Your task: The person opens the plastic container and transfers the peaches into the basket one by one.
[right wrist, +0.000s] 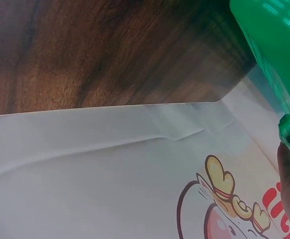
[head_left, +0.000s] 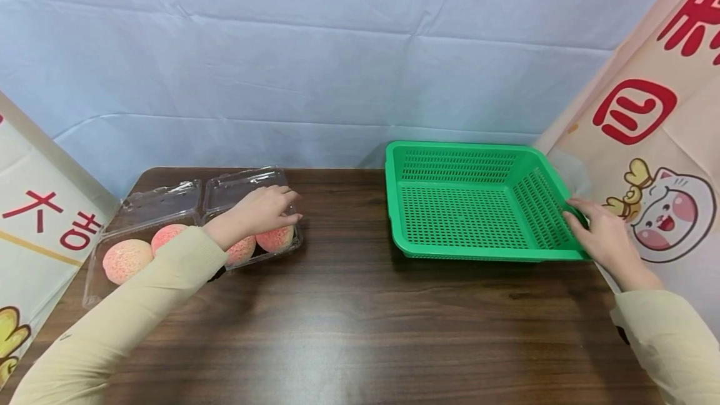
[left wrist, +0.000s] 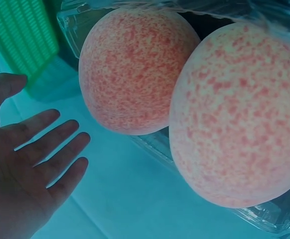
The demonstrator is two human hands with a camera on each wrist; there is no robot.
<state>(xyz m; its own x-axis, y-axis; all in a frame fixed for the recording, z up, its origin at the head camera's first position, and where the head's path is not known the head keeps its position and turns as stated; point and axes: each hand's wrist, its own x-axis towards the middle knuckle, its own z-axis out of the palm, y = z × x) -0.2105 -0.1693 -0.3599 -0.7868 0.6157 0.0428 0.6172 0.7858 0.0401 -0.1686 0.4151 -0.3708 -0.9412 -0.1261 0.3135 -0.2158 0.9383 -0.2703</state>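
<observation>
In the head view, my left hand [head_left: 260,210] is over the right-hand clear plastic clamshell box [head_left: 239,187], whose lid is raised. Its fingers are extended and hold nothing. Two pink-speckled peaches [head_left: 275,239] sit in this box below the hand. In the left wrist view they look large, a near peach [left wrist: 239,114] and a farther peach [left wrist: 135,69], both apart from the spread fingers [left wrist: 60,134]. At the table's right, my right hand [head_left: 604,236] grips the right rim of a green plastic basket [head_left: 478,254]. Part of that grip lies outside the right wrist view.
A second opened clear box [head_left: 92,280] with two peaches [head_left: 128,260] stands at the left, partly hidden by my sleeve. The brown wooden table [head_left: 349,324] meets a pale cloth backdrop [head_left: 315,67]. Printed cloths [head_left: 664,161] hang at both sides.
</observation>
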